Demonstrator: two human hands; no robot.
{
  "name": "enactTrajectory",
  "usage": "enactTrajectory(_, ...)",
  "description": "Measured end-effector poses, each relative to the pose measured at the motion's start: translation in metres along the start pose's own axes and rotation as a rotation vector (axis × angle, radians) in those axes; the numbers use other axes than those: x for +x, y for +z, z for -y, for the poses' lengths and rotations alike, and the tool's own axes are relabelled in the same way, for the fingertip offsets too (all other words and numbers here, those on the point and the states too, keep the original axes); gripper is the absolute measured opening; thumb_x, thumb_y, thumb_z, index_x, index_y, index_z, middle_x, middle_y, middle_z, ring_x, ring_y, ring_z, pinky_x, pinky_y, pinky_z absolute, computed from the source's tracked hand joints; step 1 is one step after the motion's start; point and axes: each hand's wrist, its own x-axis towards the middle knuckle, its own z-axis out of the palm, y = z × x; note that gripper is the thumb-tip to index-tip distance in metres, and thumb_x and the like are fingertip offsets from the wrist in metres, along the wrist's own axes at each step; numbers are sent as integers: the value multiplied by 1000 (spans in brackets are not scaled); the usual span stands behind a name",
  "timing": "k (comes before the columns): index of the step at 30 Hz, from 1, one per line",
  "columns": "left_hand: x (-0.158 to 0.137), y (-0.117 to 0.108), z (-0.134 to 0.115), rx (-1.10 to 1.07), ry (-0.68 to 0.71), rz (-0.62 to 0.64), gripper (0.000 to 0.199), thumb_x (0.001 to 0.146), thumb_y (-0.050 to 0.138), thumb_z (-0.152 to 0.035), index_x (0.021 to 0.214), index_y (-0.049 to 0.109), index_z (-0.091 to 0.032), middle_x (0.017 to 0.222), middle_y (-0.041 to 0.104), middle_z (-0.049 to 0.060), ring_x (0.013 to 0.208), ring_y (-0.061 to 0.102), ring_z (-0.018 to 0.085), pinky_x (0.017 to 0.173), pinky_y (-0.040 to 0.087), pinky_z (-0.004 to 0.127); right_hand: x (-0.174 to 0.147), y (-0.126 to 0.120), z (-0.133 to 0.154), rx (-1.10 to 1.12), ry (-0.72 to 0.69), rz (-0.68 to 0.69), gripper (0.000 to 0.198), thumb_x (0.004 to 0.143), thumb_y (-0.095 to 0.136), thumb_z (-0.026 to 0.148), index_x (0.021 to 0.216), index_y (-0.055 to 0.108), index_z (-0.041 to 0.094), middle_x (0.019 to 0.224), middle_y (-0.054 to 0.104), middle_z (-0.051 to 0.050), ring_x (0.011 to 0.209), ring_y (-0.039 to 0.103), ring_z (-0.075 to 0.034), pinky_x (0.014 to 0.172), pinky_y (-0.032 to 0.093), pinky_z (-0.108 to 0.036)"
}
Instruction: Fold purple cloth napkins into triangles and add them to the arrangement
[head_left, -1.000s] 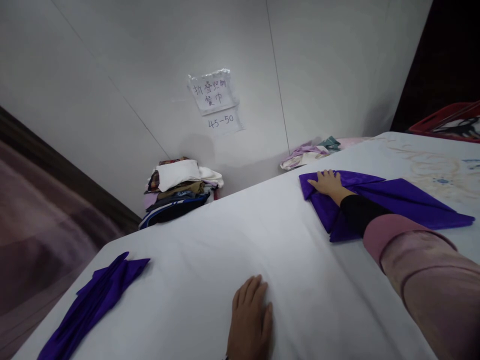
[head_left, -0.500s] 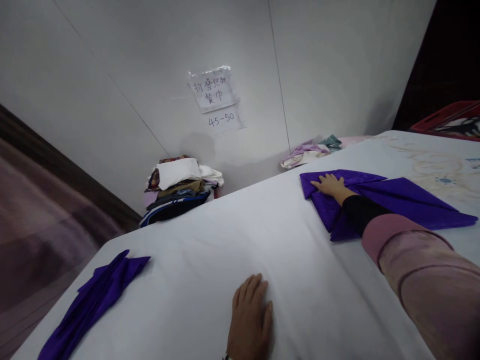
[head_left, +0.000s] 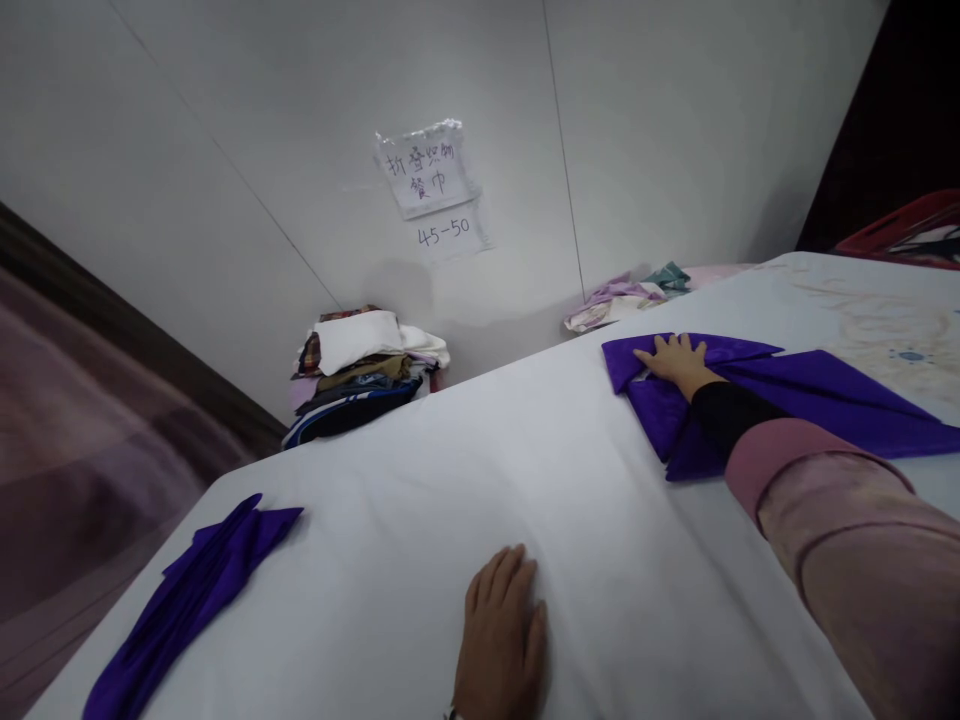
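Note:
My right hand [head_left: 681, 362] rests palm down with fingers spread on a purple cloth napkin [head_left: 832, 395] at the right of the table. Folds and overlapping layers show in that cloth; my forearm hides part of its near side. Flat on the white tabletop [head_left: 375, 560], near the bottom middle, lies my left hand [head_left: 498, 635], holding nothing. Another purple cloth [head_left: 180, 600], gathered into a long loose bunch, lies toward the table's left edge, apart from both hands.
Beyond the table's far edge is a stack of folded clothes [head_left: 360, 365], with more crumpled cloth [head_left: 619, 298] farther right. A red basket [head_left: 892, 228] stands at the far right. Handwritten paper signs [head_left: 427, 180] hang on the grey wall.
My right hand has shifted slightly to the right over the purple napkin. My left hand stays where it was. The whole view has tilted a little.

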Motion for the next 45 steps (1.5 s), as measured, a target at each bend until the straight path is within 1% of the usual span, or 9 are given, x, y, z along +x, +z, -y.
enactTrajectory(7, 1, -3, -2, -9, -18, 31, 41, 87, 45, -25, 127, 52, -23, 135, 51, 7, 125, 44, 25, 97, 43, 47, 6, 7, -2, -12, -13, 2, 77, 85, 21, 66, 135, 43, 11, 144, 33, -22, 134, 16, -40, 100, 8, -67)
enactTrajectory(12, 1, -3, -1, -11, -26, 33, 40, 87, 45, -25, 127, 52, -23, 135, 51, 7, 125, 44, 25, 98, 43, 48, 7, 6, -6, -39, -29, 2, 75, 86, 20, 65, 132, 47, 13, 145, 29, -22, 135, 15, -40, 99, 9, -69)
enactTrajectory(19, 0, -2, -4, -25, -37, 36, 39, 88, 44, -25, 126, 52, -23, 136, 50, 7, 126, 43, 25, 100, 41, 48, 8, -1, -10, -27, -58, 25, 68, 89, 19, 59, 130, 49, 14, 142, 36, -19, 134, 19, -38, 99, 12, -69)
enactTrajectory(25, 2, -5, -7, -34, -41, 21, 40, 87, 45, -23, 126, 52, -22, 134, 51, 7, 126, 43, 25, 100, 41, 48, 2, -7, -2, -32, -78, 19, 69, 88, 20, 58, 129, 49, 11, 142, 36, -20, 134, 19, -37, 100, 15, -66)
enactTrajectory(29, 3, -6, -8, -44, -44, 19, 40, 87, 44, -23, 126, 52, -22, 134, 52, 7, 126, 43, 24, 100, 41, 48, -5, -11, 6, -45, -124, 7, 69, 88, 22, 59, 128, 49, 10, 140, 37, -20, 133, 21, -37, 101, 17, -64)
enactTrajectory(34, 3, -6, -8, -56, -48, 3, 39, 86, 46, -23, 125, 53, -22, 133, 52, 6, 125, 44, 24, 101, 40, 47, -17, -15, 15, -59, -194, -10, 63, 88, 25, 56, 126, 49, 12, 138, 41, -18, 132, 23, -36, 100, 20, -62)
enactTrajectory(37, 4, -6, -9, -63, -50, -8, 39, 86, 47, -23, 125, 53, -22, 133, 53, 6, 125, 44, 24, 101, 40, 46, -28, -16, 20, -53, -271, -73, 56, 89, 27, 51, 125, 50, 15, 136, 44, -16, 130, 27, -34, 100, 23, -58)
enactTrajectory(40, 5, -6, -10, -65, -52, -10, 39, 86, 46, -21, 124, 54, -22, 132, 53, 6, 125, 44, 24, 101, 40, 46, -44, -17, 22, -34, -348, -132, 48, 90, 31, 43, 121, 53, 14, 131, 51, -16, 124, 37, -31, 100, 28, -49)
enactTrajectory(45, 6, -3, -9, -56, -34, -17, 38, 85, 46, -20, 123, 54, -21, 131, 54, 6, 124, 45, 24, 101, 40, 46, -79, -19, 22, -47, -408, -102, 38, 88, 39, 37, 110, 60, 15, 114, 63, -14, 109, 53, -27, 92, 35, -38)
